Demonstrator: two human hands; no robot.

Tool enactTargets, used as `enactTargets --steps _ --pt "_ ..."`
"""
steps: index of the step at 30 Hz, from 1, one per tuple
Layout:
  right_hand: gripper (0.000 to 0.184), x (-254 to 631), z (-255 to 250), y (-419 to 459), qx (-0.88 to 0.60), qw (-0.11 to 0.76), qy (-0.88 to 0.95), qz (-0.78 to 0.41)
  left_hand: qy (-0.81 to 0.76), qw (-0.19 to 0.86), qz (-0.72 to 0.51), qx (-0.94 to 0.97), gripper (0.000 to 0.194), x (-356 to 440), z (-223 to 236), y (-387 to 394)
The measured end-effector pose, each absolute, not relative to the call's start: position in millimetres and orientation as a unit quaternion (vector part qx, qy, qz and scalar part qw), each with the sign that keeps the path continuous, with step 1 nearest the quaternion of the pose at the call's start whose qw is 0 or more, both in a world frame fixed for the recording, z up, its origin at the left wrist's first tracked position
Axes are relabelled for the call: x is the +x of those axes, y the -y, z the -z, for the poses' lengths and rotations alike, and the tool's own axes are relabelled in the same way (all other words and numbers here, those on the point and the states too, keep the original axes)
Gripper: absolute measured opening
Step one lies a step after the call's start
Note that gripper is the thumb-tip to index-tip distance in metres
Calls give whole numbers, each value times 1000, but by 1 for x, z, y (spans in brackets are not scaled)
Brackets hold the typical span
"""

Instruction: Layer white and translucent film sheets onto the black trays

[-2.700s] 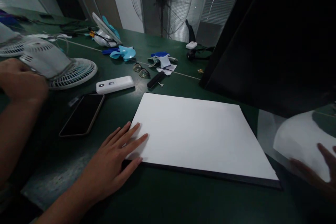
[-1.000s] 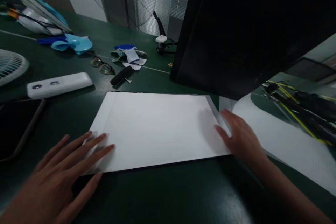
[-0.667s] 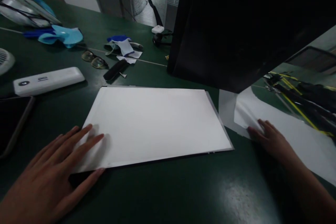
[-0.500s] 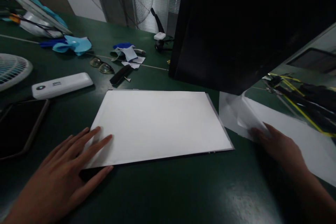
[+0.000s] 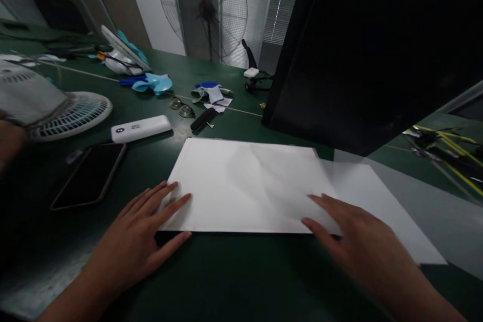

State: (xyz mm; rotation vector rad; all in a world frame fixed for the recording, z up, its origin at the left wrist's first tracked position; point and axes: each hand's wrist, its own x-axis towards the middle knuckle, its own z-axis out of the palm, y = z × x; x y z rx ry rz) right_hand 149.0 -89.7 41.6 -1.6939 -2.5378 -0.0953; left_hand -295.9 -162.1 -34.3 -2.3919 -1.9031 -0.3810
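A flat white rectangular panel (image 5: 211,186) lies on the green table; faint ripples show in the thin white sheet over its right half. My left hand (image 5: 138,241) rests at the panel's left end, fingers spread, index and middle fingertips on the white surface and thumb along the near edge. Over the right end, my right hand (image 5: 362,241) lies with fingers stretched out and thumb apart, fingertips touching the sheet. Beyond it a loose white sheet (image 5: 377,201) reaches from the panel's right side across the table.
A large black screen (image 5: 362,55) stands behind the panel. Leftward lie a phone (image 5: 92,176), a white power bank (image 5: 141,129), glasses (image 5: 181,107) and a fan grille (image 5: 81,115). Another person's blurred hand (image 5: 9,143) is at the left edge. Yellow-edged black items (image 5: 449,143) lie right.
My right hand has let go of the curled sheet at the right and moved left onto the panel. Ripples now show on the panel. The view has turned left; my left hand stays put.
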Motion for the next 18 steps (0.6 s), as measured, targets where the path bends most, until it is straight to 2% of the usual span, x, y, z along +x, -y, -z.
enactTargets --steps 4,6,8,11,16,18 --pt "63 55 -39 90 -441 -66 895 -15 615 38 139 -775 92 -295 33 165" --pt "75 24 -32 94 -416 -92 904 -31 615 41 160 -771 105 -295 34 167" --pt "96 2 -25 97 -408 -78 908 -52 608 43 169 -774 109 -295 34 168" --pt "113 -15 -17 98 -405 -34 909 -97 599 38 158 -784 106 -294 29 169" --pt "113 -10 -16 92 -399 3 905 -144 596 27 121 -793 83 -295 27 166" --pt "108 6 -18 86 -370 36 914 -161 588 33 115 -800 81 -299 33 163"
